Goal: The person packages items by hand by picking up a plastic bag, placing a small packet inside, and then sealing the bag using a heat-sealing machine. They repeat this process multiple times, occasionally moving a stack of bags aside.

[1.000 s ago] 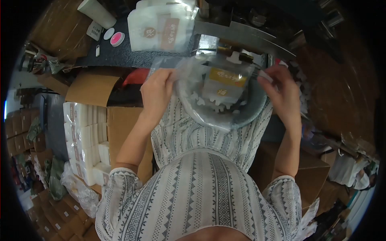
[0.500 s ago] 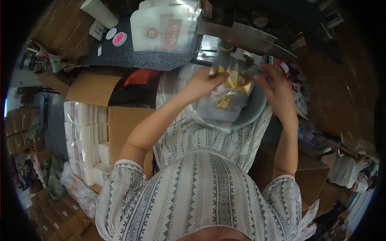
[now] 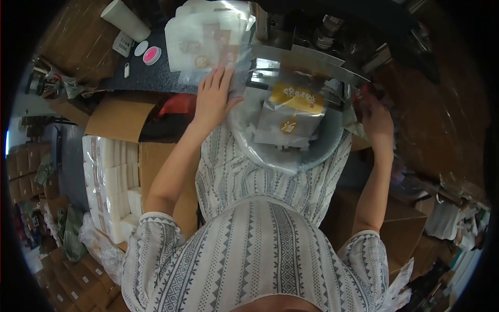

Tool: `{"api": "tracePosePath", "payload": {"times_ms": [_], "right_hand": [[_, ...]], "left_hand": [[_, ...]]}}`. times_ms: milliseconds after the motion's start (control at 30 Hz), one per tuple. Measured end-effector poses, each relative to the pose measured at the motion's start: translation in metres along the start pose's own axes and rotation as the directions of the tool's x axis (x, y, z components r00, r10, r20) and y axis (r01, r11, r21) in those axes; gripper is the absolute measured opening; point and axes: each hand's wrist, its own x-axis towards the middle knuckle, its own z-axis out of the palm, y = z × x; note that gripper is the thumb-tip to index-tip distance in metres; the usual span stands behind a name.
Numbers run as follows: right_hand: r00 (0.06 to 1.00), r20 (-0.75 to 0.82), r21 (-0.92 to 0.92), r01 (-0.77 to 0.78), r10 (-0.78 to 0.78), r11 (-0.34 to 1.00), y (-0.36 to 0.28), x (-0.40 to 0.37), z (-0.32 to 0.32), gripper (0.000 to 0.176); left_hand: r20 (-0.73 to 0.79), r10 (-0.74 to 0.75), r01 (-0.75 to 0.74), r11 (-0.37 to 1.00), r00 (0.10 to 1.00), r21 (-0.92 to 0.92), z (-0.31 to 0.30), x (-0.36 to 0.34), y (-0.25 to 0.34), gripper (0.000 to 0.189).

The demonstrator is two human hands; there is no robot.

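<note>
My left hand [image 3: 214,98] lies with its fingers stretched over the lower edge of a stack of clear printed bags [image 3: 195,47]. On the right, my right hand [image 3: 376,120] is at a dim spot beside red and pale items [image 3: 355,115]; its fingers are blurred, so any hold cannot be made out. Between the hands, a clear bag with a gold label [image 3: 297,99] rests in a pale round basin [image 3: 327,148] on the lap, touched by neither hand.
A metal machine edge [image 3: 322,60] runs behind the basin. On the dark mat [image 3: 156,78] are a pink round tin [image 3: 152,55] and a white cup [image 3: 125,20]. An open cardboard box [image 3: 122,115] and stacked white packs [image 3: 106,182] stand at the left.
My left hand has let go of the gold-labelled bag and moved up left to the stack of bags. My right hand has moved right, away from the basin. The gold-labelled bag now lies in the basin.
</note>
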Motion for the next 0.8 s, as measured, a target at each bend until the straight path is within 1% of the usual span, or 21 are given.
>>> {"api": "tracePosePath", "payload": {"times_ms": [33, 67, 100, 167, 200, 300, 333, 367, 400, 433, 467, 500, 533, 567, 600, 633, 667, 700, 733, 767, 800], "right_hand": [[0.999, 0.022, 0.279, 0.033, -0.041, 0.96, -0.003, -0.008, -0.01, 0.025], [0.996, 0.035, 0.534, 0.052, -0.083, 0.844, -0.007, -0.014, -0.014, 0.027], [0.996, 0.043, 0.532, 0.044, -0.079, 0.846, -0.016, -0.018, -0.015, 0.027], [0.958, -0.016, 0.85, 0.164, -0.287, 0.501, -0.046, -0.022, -0.016, 0.022], [0.957, -0.02, 0.849, 0.169, -0.289, 0.501, -0.064, -0.024, -0.014, 0.022], [0.92, -0.074, 0.833, 0.269, -0.385, 0.483, -0.098, -0.025, -0.006, 0.018], [0.867, -0.163, 0.74, 0.423, -0.471, 0.523, -0.101, -0.02, -0.002, 0.018], [0.795, -0.238, 0.622, 0.566, -0.558, 0.541, -0.103, -0.018, 0.001, 0.019], [0.795, -0.239, 0.623, 0.566, -0.557, 0.54, -0.102, -0.019, 0.004, 0.019], [0.822, -0.132, 0.726, 0.461, -0.554, 0.51, -0.1, -0.019, 0.006, 0.021], [0.832, -0.023, 0.81, 0.341, -0.555, 0.477, -0.097, -0.02, 0.008, 0.022], [0.832, -0.023, 0.809, 0.341, -0.554, 0.479, -0.093, -0.018, 0.009, 0.022], [0.843, 0.01, 0.879, 0.249, -0.538, 0.407, -0.088, -0.015, 0.011, 0.023], [0.85, 0.046, 0.932, 0.153, -0.524, 0.329, -0.083, -0.013, 0.011, 0.024], [0.853, 0.044, 0.931, 0.154, -0.521, 0.331, -0.08, -0.013, 0.01, 0.024], [0.927, -0.002, 0.901, 0.164, -0.375, 0.401, -0.078, -0.013, 0.009, 0.026], [0.973, -0.058, 0.869, 0.159, -0.224, 0.469, -0.075, -0.014, 0.008, 0.029], [0.973, -0.057, 0.868, 0.158, -0.222, 0.47, -0.07, -0.014, 0.008, 0.029], [0.97, -0.12, 0.789, 0.222, -0.21, 0.573, -0.061, -0.016, 0.008, 0.032], [0.962, -0.181, 0.694, 0.273, -0.206, 0.666, -0.053, -0.018, 0.008, 0.035], [0.963, -0.177, 0.695, 0.269, -0.205, 0.667, -0.047, -0.022, 0.002, 0.035]], "left_hand": [[0.005, 0.004, -0.004, 1.0, 1.0, -0.001, -0.008, -0.006, -0.003, 0.026], [0.084, -0.143, 0.151, 0.984, 0.986, -0.094, -0.017, -0.012, -0.009, 0.02], [0.176, -0.283, 0.313, 0.934, 0.943, -0.172, -0.025, -0.017, -0.008, 0.015], [0.176, -0.333, 0.368, 0.901, 0.926, -0.228, -0.046, -0.017, 0.01, 0.012], [0.169, -0.377, 0.411, 0.868, 0.911, -0.279, -0.056, -0.013, 0.019, 0.01], [0.171, -0.346, 0.384, 0.868, 0.923, -0.314, -0.08, -0.002, 0.043, 0.008], [0.171, -0.347, 0.385, 0.869, 0.922, -0.31, -0.085, 0.0, 0.048, 0.008], [0.2, -0.276, 0.334, 0.858, 0.94, -0.389, -0.088, 0.003, 0.051, 0.008], [0.224, -0.199, 0.285, 0.837, 0.954, -0.468, -0.089, 0.005, 0.055, 0.007], [0.223, -0.198, 0.284, 0.836, 0.954, -0.469, -0.085, 0.005, 0.06, 0.007], [0.291, -0.15, 0.295, 0.772, 0.945, -0.562, -0.079, 0.004, 0.064, 0.007], [0.351, -0.093, 0.313, 0.697, 0.932, -0.645, -0.073, 0.003, 0.069, 0.008], [0.351, -0.092, 0.312, 0.696, 0.932, -0.647, -0.067, 0.006, 0.075, 0.008], [0.471, -0.08, 0.423, 0.591, 0.878, -0.687, -0.06, 0.01, 0.079, 0.012], [0.581, -0.05, 0.53, 0.48, 0.812, -0.699, -0.052, 0.017, 0.082, 0.017], [0.579, -0.046, 0.527, 0.479, 0.814, -0.702, -0.044, 0.025, 0.084, 0.017], [0.722, -0.083, 0.699, 0.349, 0.687, -0.624, -0.036, 0.034, 0.085, 0.02], [0.843, -0.092, 0.838, 0.208, 0.53, -0.504, -0.028, 0.041, 0.086, 0.024], [0.844, -0.092, 0.839, 0.208, 0.529, -0.504, -0.016, 0.048, 0.086, 0.024], [0.863, -0.103, 0.863, -0.066, 0.494, -0.501, -0.004, 0.052, 0.085, 0.026], [0.884, -0.103, 0.821, -0.334, 0.456, -0.463, 0.004, 0.055, 0.086, 0.027]]}}
